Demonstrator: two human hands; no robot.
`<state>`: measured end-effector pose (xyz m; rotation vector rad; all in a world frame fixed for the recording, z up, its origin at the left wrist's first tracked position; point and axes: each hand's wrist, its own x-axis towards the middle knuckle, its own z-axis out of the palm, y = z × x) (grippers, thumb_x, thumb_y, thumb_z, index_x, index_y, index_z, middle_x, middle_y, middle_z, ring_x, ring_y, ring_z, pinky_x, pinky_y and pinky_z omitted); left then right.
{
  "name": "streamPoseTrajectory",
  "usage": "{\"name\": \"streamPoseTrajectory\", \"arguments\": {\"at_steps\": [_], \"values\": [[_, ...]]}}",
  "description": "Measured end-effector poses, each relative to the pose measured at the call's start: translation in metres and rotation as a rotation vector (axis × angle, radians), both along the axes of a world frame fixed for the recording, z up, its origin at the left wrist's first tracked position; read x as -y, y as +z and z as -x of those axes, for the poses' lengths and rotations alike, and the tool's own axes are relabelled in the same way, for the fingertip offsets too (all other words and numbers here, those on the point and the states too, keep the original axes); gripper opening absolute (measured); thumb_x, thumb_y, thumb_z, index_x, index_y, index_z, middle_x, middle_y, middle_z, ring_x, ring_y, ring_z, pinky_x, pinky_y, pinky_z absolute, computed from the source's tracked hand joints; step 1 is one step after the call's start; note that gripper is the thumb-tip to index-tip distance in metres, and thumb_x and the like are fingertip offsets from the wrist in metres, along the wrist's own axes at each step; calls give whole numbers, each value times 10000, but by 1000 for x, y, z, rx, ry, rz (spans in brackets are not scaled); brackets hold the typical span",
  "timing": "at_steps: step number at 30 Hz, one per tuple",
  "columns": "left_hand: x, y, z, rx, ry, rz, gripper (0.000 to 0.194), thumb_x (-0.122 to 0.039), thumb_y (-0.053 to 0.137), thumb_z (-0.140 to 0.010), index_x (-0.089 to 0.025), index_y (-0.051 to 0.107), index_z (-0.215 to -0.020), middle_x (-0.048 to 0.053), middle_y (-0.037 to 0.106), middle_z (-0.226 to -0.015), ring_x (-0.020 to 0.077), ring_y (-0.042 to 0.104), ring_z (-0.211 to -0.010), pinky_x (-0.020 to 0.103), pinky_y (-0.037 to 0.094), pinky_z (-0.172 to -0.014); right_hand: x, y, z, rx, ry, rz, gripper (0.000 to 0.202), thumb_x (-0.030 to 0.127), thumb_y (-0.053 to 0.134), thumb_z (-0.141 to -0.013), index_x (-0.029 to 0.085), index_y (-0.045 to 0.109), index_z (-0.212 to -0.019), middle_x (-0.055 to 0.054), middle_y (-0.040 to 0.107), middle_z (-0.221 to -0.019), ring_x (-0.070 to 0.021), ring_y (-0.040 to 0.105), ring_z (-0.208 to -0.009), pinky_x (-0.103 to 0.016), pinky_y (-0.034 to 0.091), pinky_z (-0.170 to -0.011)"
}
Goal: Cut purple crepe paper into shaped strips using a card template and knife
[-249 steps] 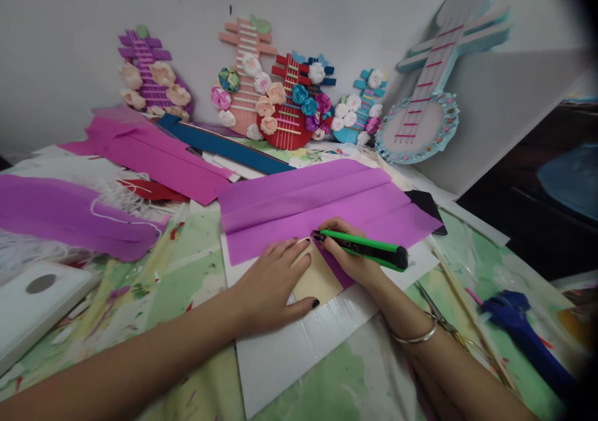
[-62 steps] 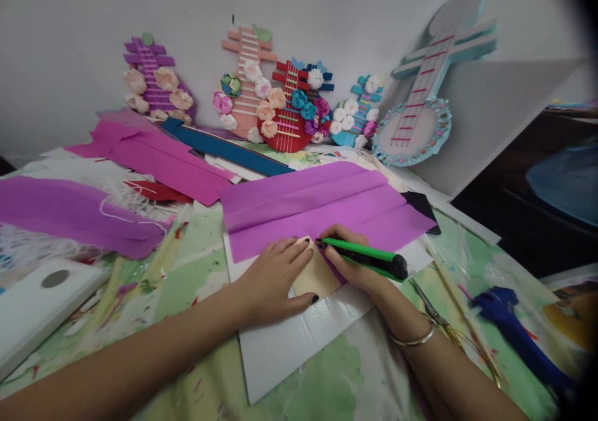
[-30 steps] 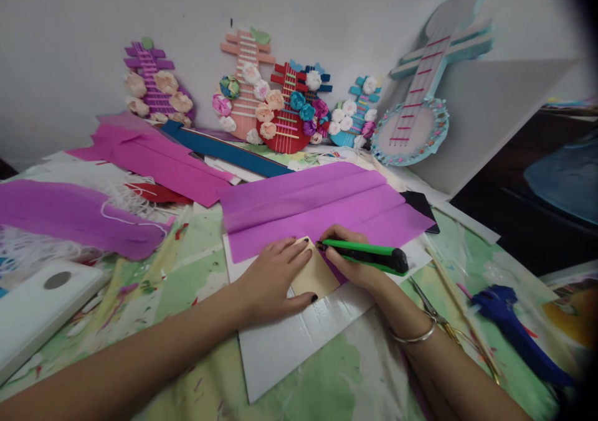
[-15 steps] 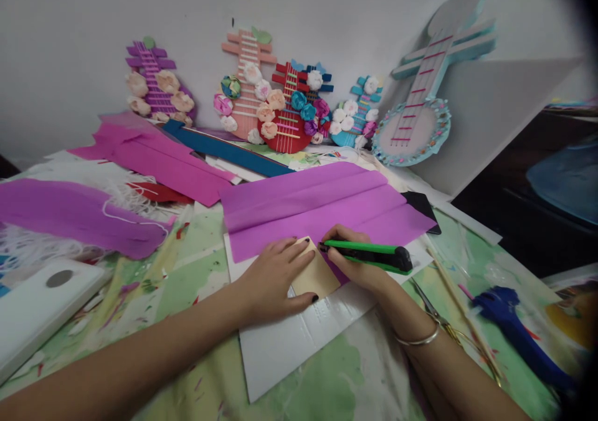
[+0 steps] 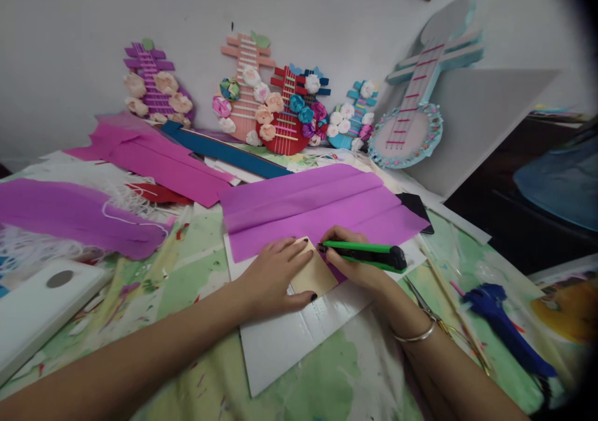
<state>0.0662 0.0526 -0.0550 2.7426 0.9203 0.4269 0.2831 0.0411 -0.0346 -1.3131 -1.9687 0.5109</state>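
Note:
My left hand lies flat with fingers spread, pressing on a small tan card. The card rests over a sheet of purple paper, which has fold lines across it. Under both lies a white board. In my right hand is a green and black utility knife, gripped near its front end. Its tip is close to the card's right edge at the purple paper; I cannot make out the blade.
To the right lie scissors, a thin wooden stick and a blue glue gun. A white box-like object is at left, near white string. Decorated paper guitars lean along the wall behind.
The view has shifted slightly, moving the right-side things a little leftward. Both hands, the card and the knife keep nearly the same places on the paper.

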Motion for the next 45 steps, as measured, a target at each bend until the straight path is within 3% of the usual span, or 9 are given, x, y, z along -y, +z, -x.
{"name": "streamPoseTrajectory", "arguments": {"at_steps": [7,12,18,21,45], "values": [[-1,-2,0,19,1,-15,691,-530,591,-792,-194,461,-1382,125,440,-1465,356,366,-1343,518,306,-1088,3,7,0,39,-11,83,80,240,565,-817,218,579,-892,8,655,-773,-140,589,-669,-236,413,-581],[-1,-2,0,4,-11,-27,700,-524,578,-797,-174,453,-1390,127,431,-1471,356,364,-1342,510,307,-1090,10,16,-1,40,69,110,180,293,600,-793,203,593,-948,-17,669,-811,-158,613,-704,-261,438,-622],[-1,-2,0,28,-9,-19,682,-517,595,-789,-187,469,-1373,124,447,-1458,347,370,-1338,508,310,-1088,18,-2,1,-30,9,-42,175,194,559,-783,223,586,-953,-6,685,-830,-149,634,-720,-252,458,-647],[0,-1,0,16,5,-13,694,-514,601,-789,-180,464,-1381,129,432,-1471,348,357,-1349,506,307,-1090,16,-9,1,-46,-21,-40,192,154,551,-764,233,580,-936,7,695,-813,-146,637,-698,-247,460,-632],[0,-1,1,-29,4,0,727,-533,583,-815,-159,428,-1418,132,387,-1503,342,325,-1375,499,287,-1110,17,-13,0,-83,-16,-66,203,138,542,-732,219,585,-913,11,692,-783,-138,626,-664,-241,458,-614]]}}
